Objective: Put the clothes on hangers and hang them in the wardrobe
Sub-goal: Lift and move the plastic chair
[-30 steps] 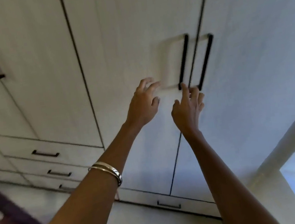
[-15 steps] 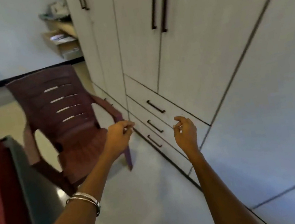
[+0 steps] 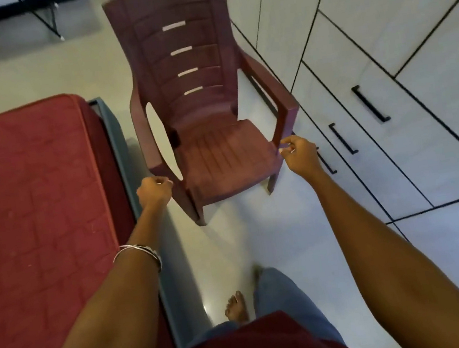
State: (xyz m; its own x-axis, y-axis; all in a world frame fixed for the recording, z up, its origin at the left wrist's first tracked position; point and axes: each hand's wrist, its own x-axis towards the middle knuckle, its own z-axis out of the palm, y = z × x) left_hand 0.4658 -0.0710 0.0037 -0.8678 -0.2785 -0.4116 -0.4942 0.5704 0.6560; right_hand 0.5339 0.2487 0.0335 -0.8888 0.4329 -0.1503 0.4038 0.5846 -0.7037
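Where a second ago both hands reached up at the black handles of the closed wardrobe doors, they are now lowered and held out toward a chair. Left hand point(image 3: 154, 191): fingers loosely curled, holding nothing, just beside the front end of the chair's nearer armrest; whether it touches cannot be told. Right hand point(image 3: 298, 150): fingers likewise loosely curled and empty, close against the front post of the other armrest. Bangle point(image 3: 142, 252): metal, on the left wrist. Chair point(image 3: 207, 112): maroon plastic, armed, slatted back, seat bare, standing on the pale floor point(image 3: 250, 247) between bed and wardrobe. Bed point(image 3: 31, 201): red quilted mattress, grey frame edge, on the left. Wardrobe point(image 3: 379, 34): white doors and drawers with black handles, all shut, on the right. Clothes and hangers: none in view; their whereabouts cannot be stated. Judgement: the gaze has swung from the doors to the chair, so the wardrobe stands unopened and hanging has not begun; the chair is probably to be gripped or shifted first.
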